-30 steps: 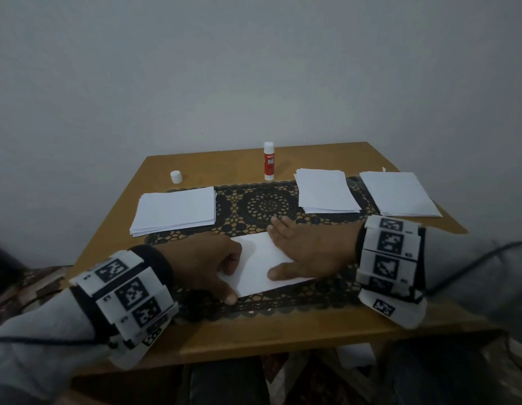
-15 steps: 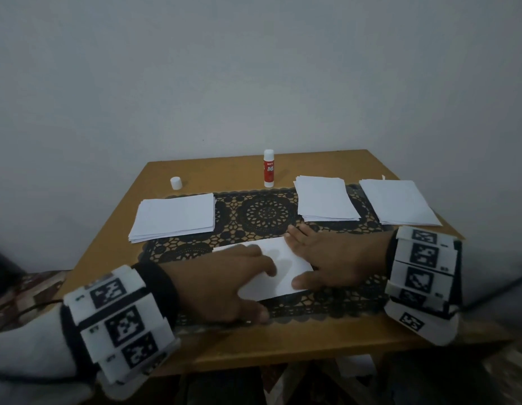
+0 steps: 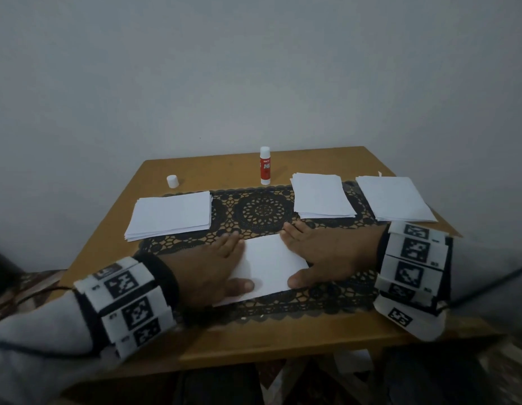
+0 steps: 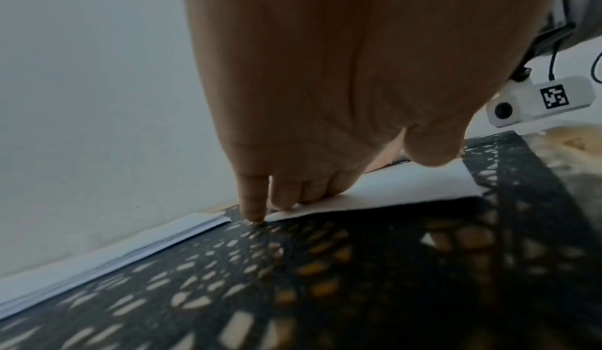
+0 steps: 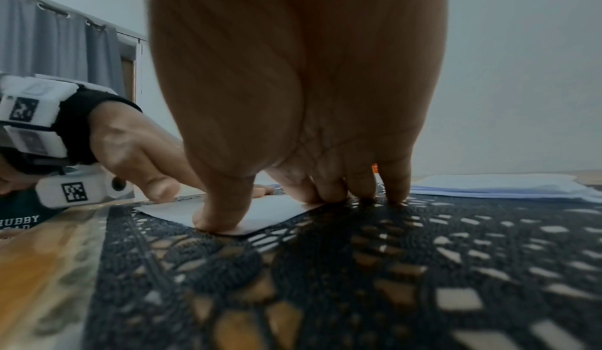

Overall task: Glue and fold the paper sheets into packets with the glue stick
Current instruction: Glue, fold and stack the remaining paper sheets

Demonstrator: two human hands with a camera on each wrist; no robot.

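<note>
Folded paper sheet (image 3: 271,263) at lower center of the frame, pinned flat by left hand (image 3: 208,268) and right hand (image 3: 327,254), fingers straight, grasping nothing; thin, floppy, creases easily, probably best lifted by an edge.

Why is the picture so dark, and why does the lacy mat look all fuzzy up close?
Head view: dim, greyish room light, corners darker. Left wrist view: the black lace mat close to the lens is blurred and shadowed under the left hand. Right wrist view: same near blur; the folded paper is sharper.
</note>
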